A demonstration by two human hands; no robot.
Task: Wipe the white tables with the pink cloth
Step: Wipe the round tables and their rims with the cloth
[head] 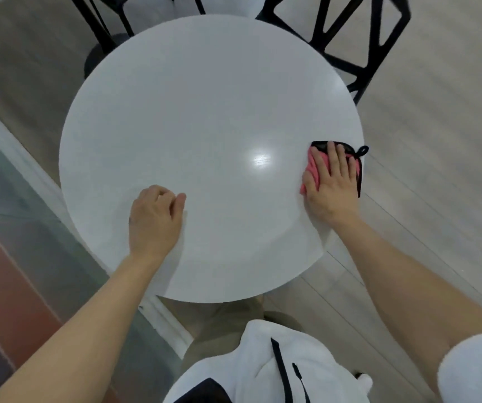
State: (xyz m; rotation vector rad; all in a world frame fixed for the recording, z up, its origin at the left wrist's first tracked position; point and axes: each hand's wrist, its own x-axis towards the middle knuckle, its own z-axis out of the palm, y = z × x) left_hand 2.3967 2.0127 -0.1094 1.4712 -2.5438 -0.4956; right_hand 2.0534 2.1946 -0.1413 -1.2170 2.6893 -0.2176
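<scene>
A round white table (193, 112) fills the middle of the view. At its right edge lies the pink cloth (313, 164), trimmed in black with a small black loop hanging over the rim. My right hand (331, 181) presses flat on the cloth with straight fingers, covering most of it. My left hand (154, 219) rests on the near left part of the tabletop, fingers loosely curled and holding nothing.
Two black chairs stand at the far side, one with an open geometric back (344, 39) at the right, another (103, 33) at the left. Pale wood floor lies to the right, a white sill and glass (16, 175) to the left.
</scene>
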